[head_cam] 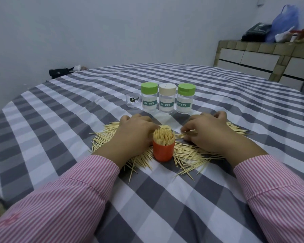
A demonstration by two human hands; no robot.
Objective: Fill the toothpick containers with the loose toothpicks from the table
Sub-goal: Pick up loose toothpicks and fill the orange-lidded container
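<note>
Orange container (pixel 163 151) mid-table already packed with toothpicks, three capped TOOTHPICK jars (pixel 167 99) behind apparently unfilled, big loose toothpick pile (pixel 197 155) left; left hand (pixel 135 132) curls beside the container, grip unclear, right hand (pixel 207 132) pinches picks.

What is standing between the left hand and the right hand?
In the head view, an orange container full of toothpicks stands between the left hand and the right hand.

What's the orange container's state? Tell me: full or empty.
Full. The orange container stands upright with no lid on, packed with toothpicks whose tips stick up above its rim.
</note>
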